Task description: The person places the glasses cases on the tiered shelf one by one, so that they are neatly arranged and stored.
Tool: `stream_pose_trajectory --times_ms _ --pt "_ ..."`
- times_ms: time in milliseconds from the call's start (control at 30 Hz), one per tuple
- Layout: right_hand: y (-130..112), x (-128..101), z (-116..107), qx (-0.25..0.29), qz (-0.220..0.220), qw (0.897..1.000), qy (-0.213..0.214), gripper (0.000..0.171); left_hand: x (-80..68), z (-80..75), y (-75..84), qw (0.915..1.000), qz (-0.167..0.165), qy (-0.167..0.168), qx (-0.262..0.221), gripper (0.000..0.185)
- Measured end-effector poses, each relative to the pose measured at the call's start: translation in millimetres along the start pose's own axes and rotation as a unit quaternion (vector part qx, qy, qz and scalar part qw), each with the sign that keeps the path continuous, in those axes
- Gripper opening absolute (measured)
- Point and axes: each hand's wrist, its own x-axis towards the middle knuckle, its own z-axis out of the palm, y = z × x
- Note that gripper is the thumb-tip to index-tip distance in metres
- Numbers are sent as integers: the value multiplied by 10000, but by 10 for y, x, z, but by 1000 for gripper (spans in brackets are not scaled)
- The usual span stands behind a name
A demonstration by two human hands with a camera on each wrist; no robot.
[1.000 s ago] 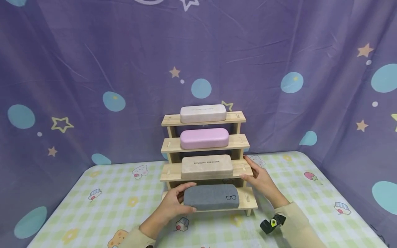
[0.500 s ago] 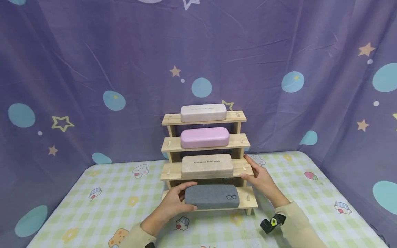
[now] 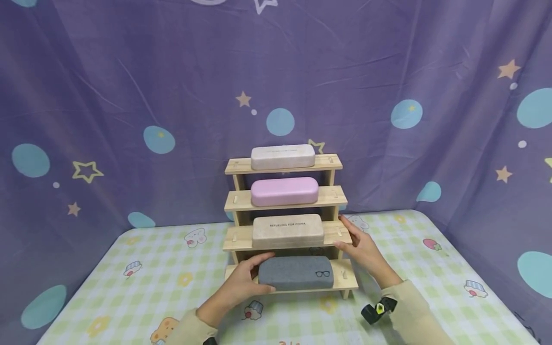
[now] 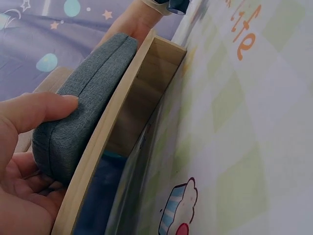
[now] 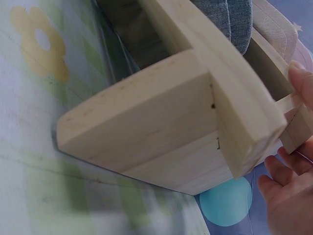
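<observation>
A blue-grey glasses case (image 3: 295,273) with a small glasses print lies on the lowest tier of a wooden stepped rack (image 3: 235,238). My left hand (image 3: 242,282) grips its left end, thumb on the front and fingers behind, as the left wrist view shows the thumb (image 4: 49,106) pressed to the fabric. My right hand (image 3: 365,251) holds the right end of the tier above, thumb at the front edge and fingers round the back. On that tier sits a beige case (image 3: 288,231) lettered "REFUELING FOR CHINA". A pink case (image 3: 284,191) and a pale case (image 3: 282,157) occupy the upper tiers.
The rack stands on a table with a green checked cloth (image 3: 172,258), close to a purple curtain (image 3: 194,72) with stars and blue dots. In the right wrist view, the rack's side leg (image 5: 137,122) meets the cloth.
The blue-grey glasses case has slid slightly to the right along the lowest tier, with my left hand moving along. My right hand keeps its place on the rack.
</observation>
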Motion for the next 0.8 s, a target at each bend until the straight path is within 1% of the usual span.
stream_pose_trajectory --times_ms 167,267,367,467,600,800 --pt "3 -8 1 45 3 10000 -22 78 3 -15 -7 10000 -77 -55 -3 78" --pt "9 -9 -5 64 -39 10000 -25 78 7 -36 -18 9999 -62 -132 -17 80" --pt "11 -10 -9 65 -86 9999 -25 77 5 -63 -29 9996 4 -237 -143 82" --pt "5 -15 -8 51 -97 9999 -32 77 -1 -90 -45 9988 46 -315 -371 82" --pt "-2 -11 -5 26 -51 10000 -1 78 -17 -118 -58 9974 2 -398 -608 82" --pt "-7 -8 -2 5 8 10000 22 79 -49 -136 -33 9975 -61 -396 -577 81"
